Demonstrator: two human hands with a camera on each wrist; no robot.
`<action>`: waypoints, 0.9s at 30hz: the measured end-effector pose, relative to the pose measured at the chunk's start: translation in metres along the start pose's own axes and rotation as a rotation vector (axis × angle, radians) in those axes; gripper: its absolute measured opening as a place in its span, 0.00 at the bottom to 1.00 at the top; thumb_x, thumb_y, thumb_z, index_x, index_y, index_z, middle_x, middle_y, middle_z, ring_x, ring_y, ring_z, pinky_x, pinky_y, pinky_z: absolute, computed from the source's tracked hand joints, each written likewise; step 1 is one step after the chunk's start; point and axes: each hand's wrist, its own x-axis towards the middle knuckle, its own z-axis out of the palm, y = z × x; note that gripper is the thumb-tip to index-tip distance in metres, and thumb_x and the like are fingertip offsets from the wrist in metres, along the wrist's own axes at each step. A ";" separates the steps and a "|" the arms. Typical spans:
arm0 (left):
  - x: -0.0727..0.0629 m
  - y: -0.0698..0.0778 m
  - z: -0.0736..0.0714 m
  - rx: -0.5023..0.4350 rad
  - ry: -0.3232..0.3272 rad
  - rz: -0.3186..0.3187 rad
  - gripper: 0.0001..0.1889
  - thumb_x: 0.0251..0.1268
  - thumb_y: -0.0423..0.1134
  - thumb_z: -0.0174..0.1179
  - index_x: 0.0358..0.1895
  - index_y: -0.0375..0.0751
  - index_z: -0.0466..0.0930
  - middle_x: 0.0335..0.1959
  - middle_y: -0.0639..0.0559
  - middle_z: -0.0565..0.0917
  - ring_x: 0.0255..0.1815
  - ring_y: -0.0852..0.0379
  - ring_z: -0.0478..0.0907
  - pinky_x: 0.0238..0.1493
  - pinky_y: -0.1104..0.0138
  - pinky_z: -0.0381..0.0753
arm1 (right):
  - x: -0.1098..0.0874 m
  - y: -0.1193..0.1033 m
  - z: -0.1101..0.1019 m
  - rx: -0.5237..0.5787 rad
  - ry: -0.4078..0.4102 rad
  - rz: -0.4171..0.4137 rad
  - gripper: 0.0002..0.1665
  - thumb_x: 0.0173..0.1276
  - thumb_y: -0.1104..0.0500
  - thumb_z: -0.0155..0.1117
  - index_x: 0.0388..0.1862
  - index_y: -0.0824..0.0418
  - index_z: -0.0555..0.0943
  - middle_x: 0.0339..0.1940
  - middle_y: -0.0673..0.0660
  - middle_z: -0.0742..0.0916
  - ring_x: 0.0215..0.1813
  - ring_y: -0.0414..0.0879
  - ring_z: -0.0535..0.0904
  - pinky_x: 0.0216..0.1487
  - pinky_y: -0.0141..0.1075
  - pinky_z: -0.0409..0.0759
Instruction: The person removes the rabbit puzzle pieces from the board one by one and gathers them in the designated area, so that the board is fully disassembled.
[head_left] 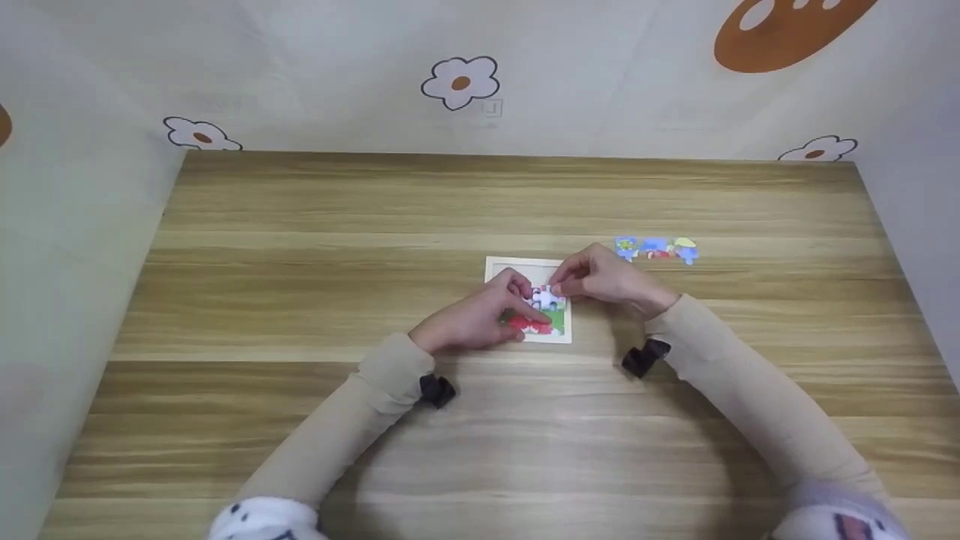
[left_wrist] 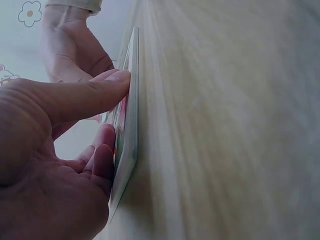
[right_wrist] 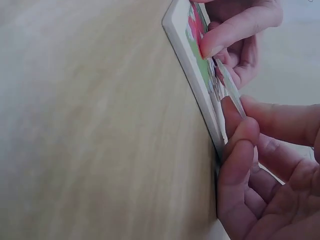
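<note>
L of the white frame (head_left: 568, 319), a beige sleeve (head_left: 337, 420) slants over the wood-grain table (head_left: 300, 225) w/ a small black device (head_left: 437, 391) at the wrist, and here's the L hand (head_left: 484, 313), laid across the frame's L side. Fingers apart on this one, a straight digit pressing the green part of the puzzle pic (head_left: 556, 321), thumb tip at the frame's near edge. The pic sits inside the frame, red & green along the near side; grey backing shows along the far side. Now over the frame's R half: a puzzle pc (right_wrist: 231, 85), tilted, one edge up off the frame in the R wrist view, and the R hand (head_left: 611, 279) has it clamped btwn thumb & fingertip. Whether the L fingers touch that pc too, can't tell. Just R of the frame, nr its corner, another black device (head_left: 646, 358) hangs at the R wrist, then the second beige sleeve (head_left: 757, 390) runs off toward the near R. Beyond the R hand, to the frame's far R, loose pcs (head_left: 655, 245) lie in a row, mostly blue w/ bits of yellow, green & red.
</note>
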 end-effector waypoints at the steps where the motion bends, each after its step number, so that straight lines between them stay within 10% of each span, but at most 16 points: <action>1: 0.000 -0.001 0.000 -0.003 -0.001 0.003 0.20 0.55 0.22 0.62 0.53 0.38 0.84 0.54 0.42 0.65 0.56 0.50 0.64 0.59 0.63 0.65 | -0.001 0.001 0.000 0.009 0.001 0.000 0.11 0.62 0.69 0.64 0.43 0.72 0.84 0.32 0.54 0.85 0.32 0.42 0.75 0.32 0.29 0.73; 27: 0.001 -0.008 0.000 -0.068 0.003 0.039 0.19 0.53 0.23 0.64 0.51 0.36 0.85 0.53 0.44 0.68 0.57 0.52 0.63 0.60 0.63 0.63 | -0.040 0.025 -0.029 -0.011 0.152 -0.058 0.12 0.66 0.63 0.64 0.44 0.70 0.83 0.37 0.57 0.86 0.36 0.42 0.79 0.40 0.32 0.78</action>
